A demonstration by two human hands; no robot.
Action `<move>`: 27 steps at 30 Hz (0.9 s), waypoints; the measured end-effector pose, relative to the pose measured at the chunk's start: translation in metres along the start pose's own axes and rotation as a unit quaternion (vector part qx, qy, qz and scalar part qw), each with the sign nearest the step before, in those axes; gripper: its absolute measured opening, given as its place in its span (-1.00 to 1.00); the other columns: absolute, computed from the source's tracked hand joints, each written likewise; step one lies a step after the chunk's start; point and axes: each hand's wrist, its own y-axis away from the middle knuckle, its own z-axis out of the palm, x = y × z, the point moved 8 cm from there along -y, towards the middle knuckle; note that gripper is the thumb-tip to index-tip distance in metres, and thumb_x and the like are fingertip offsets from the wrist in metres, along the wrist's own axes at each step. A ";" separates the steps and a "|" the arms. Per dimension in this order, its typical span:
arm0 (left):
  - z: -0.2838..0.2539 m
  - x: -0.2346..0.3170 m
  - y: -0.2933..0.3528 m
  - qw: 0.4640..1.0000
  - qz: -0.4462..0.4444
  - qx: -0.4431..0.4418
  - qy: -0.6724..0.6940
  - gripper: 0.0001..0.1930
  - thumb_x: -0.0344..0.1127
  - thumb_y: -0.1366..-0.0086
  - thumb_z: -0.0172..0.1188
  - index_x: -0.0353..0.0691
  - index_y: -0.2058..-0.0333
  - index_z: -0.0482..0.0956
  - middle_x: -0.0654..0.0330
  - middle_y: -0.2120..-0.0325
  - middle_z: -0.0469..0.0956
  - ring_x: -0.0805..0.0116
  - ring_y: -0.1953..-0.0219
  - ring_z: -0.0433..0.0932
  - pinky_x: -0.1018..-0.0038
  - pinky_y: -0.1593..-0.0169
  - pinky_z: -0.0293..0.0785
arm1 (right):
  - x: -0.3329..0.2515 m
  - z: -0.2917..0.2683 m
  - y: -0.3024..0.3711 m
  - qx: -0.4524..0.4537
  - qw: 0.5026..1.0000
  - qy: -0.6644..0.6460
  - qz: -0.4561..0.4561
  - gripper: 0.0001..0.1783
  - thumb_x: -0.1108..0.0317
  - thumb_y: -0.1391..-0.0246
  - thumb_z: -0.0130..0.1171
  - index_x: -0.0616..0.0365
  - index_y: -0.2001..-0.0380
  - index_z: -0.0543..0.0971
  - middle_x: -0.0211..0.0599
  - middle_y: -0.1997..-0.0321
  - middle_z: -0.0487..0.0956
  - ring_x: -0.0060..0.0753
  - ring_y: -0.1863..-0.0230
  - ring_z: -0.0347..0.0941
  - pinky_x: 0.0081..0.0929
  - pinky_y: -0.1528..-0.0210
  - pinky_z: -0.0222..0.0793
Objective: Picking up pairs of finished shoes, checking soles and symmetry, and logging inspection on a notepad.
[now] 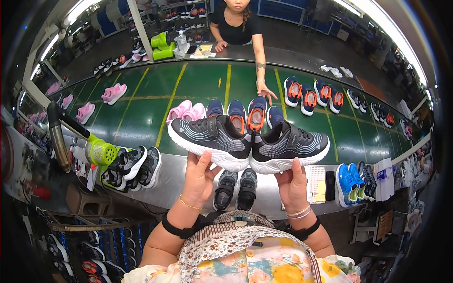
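My left hand grips a black and grey sneaker by its white sole. In my right hand is the matching sneaker, also held from below by the sole. The two shoes are raised above the bench, side-on, heels meeting in the middle and toes pointing outward. Below them, another pair of dark sneakers stands on the metal bench between my forearms. Just behind the held shoes, navy and orange sneakers and pink shoes rest on the green conveyor, partly covered by the held pair.
Across the green conveyor, a co-worker's hand reaches to a navy sneaker. On the left, a lime-green blower stands by piled black shoes. Blue sneakers and a paper sheet sit at the right.
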 end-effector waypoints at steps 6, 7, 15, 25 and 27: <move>0.030 -0.037 0.009 0.946 -0.223 -0.133 0.195 -0.52 -0.01 -0.37 -0.36 -0.16 -0.12 0.16 0.13 -0.08 0.28 0.21 -0.10 0.31 0.21 -0.14 0.26 | 0.031 0.027 0.002 -0.096 0.959 -0.142 0.228 -0.40 -0.13 -0.15 -0.22 -0.02 -0.15 0.22 -0.30 -0.14 0.34 -0.25 -0.15 0.25 -0.18 -0.18 0.14; 0.033 -0.044 0.011 0.935 -0.243 -0.149 0.209 -0.48 0.00 -0.37 -0.42 -0.18 -0.16 0.10 0.11 -0.12 0.24 0.20 -0.14 0.26 0.24 -0.17 0.22 | 0.037 0.034 0.005 -0.105 0.947 -0.164 0.255 -0.36 -0.18 -0.12 -0.24 -0.06 -0.16 0.21 -0.32 -0.17 0.30 -0.26 -0.18 0.21 -0.20 -0.20 0.12; 0.009 -0.014 -0.001 0.941 0.057 -0.015 -0.333 -0.62 -0.21 -0.32 -0.15 -0.28 -0.04 0.25 0.07 0.08 0.39 0.21 0.10 0.42 0.38 0.00 0.32 | 0.047 0.049 0.018 -0.159 0.890 -0.267 0.333 -0.26 -0.33 0.00 -0.21 -0.16 -0.16 0.22 -0.31 -0.15 0.30 -0.15 -0.18 0.18 0.12 -0.18 -0.01; 0.083 0.023 0.025 0.651 0.286 -0.217 -0.668 -0.36 0.07 0.06 0.28 -0.25 0.08 0.42 0.09 0.43 0.41 0.17 0.34 0.41 0.37 0.24 0.37 | 0.064 0.051 0.011 -0.138 0.904 -0.239 0.328 -0.41 -0.09 -0.10 -0.25 0.06 -0.07 0.32 -0.23 -0.04 0.42 -0.21 0.00 0.39 -0.17 -0.06 0.29; 0.079 0.019 0.022 0.648 0.172 -0.258 -0.696 -0.36 0.03 0.08 0.31 -0.21 0.05 0.41 0.09 0.44 0.41 0.16 0.36 0.41 0.37 0.26 0.37 | 0.064 0.049 0.008 -0.131 0.917 -0.199 0.321 -0.43 -0.05 -0.12 -0.26 0.11 -0.06 0.32 -0.21 -0.03 0.43 -0.23 0.01 0.39 -0.22 -0.06 0.29</move>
